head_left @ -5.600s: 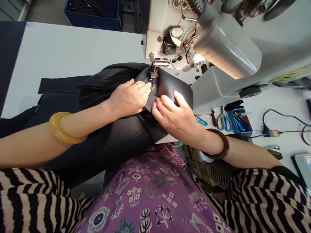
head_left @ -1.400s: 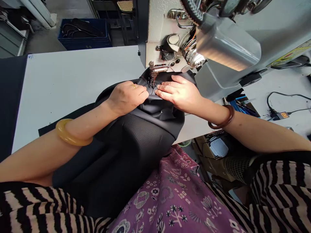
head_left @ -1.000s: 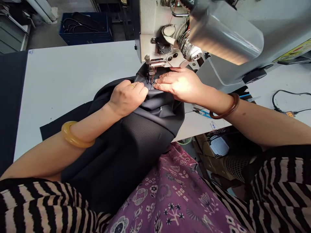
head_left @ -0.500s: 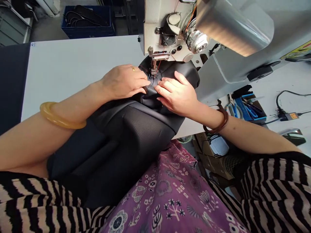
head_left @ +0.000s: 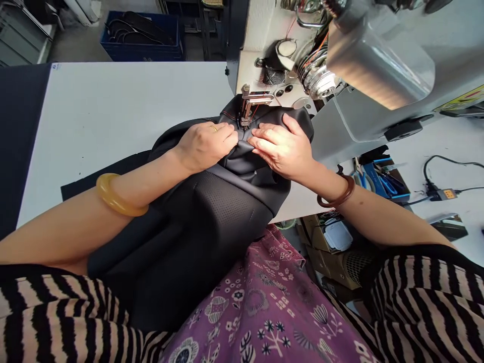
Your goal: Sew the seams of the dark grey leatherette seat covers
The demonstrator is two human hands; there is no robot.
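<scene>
A large piece of black leather [head_left: 234, 201], part of it perforated, lies bunched under the sewing machine's presser foot [head_left: 245, 121] and hangs down over my lap. My left hand [head_left: 207, 144] is closed on a fold of it just left of the foot, fingers curled and fingertips hidden in the leather. On the other side of the foot my right hand [head_left: 283, 148] grips the leather between thumb and bent fingers, its little finger lifted. Red thread [head_left: 255, 112] runs down beside the needle, and a line of red stitches shows on the leather behind my left hand.
The sewing machine head [head_left: 260, 65] and a shiny metal cover [head_left: 381, 60] stand close above my hands. Right are a blue tool box [head_left: 383, 179] and a black cable [head_left: 454, 159]. A blue crate [head_left: 143, 48] sits beyond the white table [head_left: 113, 111].
My left hand has curled its fingers tighter and its forearm has shifted right. More leather now spreads out left of that hand. The whole view has shifted slightly.
</scene>
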